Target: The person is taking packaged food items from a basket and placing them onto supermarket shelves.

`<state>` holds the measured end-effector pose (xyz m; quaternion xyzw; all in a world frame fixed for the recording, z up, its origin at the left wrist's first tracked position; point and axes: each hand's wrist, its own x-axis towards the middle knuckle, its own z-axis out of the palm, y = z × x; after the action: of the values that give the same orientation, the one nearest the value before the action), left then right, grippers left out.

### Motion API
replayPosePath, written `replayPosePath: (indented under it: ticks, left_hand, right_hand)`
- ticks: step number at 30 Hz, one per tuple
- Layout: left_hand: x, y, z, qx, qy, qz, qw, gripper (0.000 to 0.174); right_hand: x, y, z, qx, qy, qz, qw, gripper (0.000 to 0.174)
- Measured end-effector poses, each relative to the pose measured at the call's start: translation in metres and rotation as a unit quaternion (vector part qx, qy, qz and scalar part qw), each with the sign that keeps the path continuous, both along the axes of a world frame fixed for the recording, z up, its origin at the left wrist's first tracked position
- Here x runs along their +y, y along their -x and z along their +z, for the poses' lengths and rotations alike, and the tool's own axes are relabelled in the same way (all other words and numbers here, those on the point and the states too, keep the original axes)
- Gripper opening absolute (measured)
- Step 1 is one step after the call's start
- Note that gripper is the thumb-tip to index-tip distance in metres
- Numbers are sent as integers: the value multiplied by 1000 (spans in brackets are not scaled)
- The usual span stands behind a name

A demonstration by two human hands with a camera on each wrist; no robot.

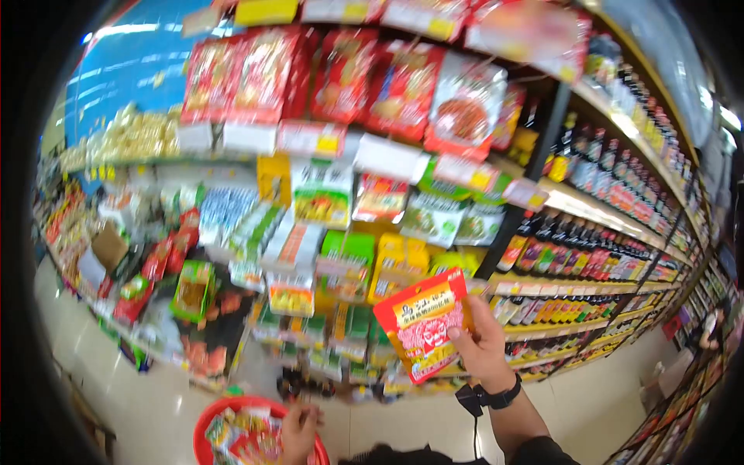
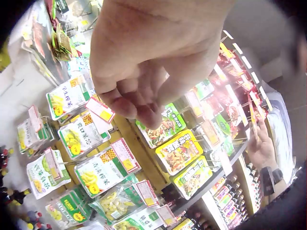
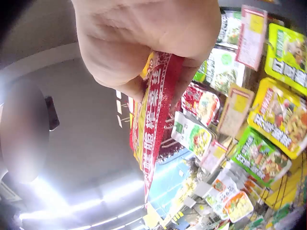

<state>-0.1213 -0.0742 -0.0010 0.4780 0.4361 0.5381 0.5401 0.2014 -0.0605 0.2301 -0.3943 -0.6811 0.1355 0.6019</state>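
Observation:
My right hand (image 1: 484,345) pinches a red and yellow pickle packet (image 1: 424,324), thumb on its printed front, raised before the shelves. Seen edge-on in the right wrist view, the same packet (image 3: 156,108) hangs below the palm (image 3: 148,28). Low in the head view, my left hand (image 1: 301,432) is over the right side of a red basket (image 1: 203,434). Its fingers (image 2: 148,112) are loosely curled with nothing between them in the left wrist view. Several colourful packets (image 1: 244,438) lie inside the basket.
Hanging racks in front carry white, green and yellow pickle packs (image 1: 322,194), with red bags (image 1: 263,74) above. Shelves of bottles (image 1: 597,178) run down the right. A display with loose packs (image 1: 194,291) stands at left. Tiled floor (image 1: 372,422) lies below.

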Motion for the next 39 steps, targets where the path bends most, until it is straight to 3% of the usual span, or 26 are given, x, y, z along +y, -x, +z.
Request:
replayPosePath:
  ticks: [1,2,4,7,9,16,19,26,30,33,36,39]
  left_hand:
    - [2,3,-10,34,15,-12,999,9]
    - [-2,6,2,48,-19,-25,998,10]
    - [-4,10,-1,50,-50,-49,996,13]
    - [-5,8,-7,60,-33,-69,995,13]
    - [-4,5,-12,63,-36,-81,994,14]
    - [-6,-12,-13,53,-49,-98,993,14]
    - [-6,-15,-8,70,-63,-102,990,14]
    - [-12,-22,-15,132,-107,-69,983,12]
    - [-21,-27,-17,143,-114,-39,982,10]
    - [-27,-27,-17,216,-129,-31,967,9]
    - [-32,-29,-6,239,-61,-53,968,9]
    - [-32,-32,-10,266,-104,-35,958,11]
  right_hand:
    - [-5,-4,17,15,4,-11,1000,40]
    - [-6,-17,29,-46,-52,-75,995,28]
    - [-17,-33,72,-121,-87,-133,980,21]
    - [-20,-52,115,-12,-143,-196,970,24]
    - [-13,-70,140,36,-199,-181,962,30]
    - [7,-101,213,3,-195,-228,954,33]
    - [28,-114,231,-34,-207,-251,945,33]
    - [69,-128,262,6,-185,-209,960,33]
    - [90,-136,269,13,-214,-183,959,35]
    - [97,-136,273,4,-223,-184,957,35]
    - [104,-137,275,18,-213,-171,962,34]
    - [110,-141,275,37,-181,-159,970,35]
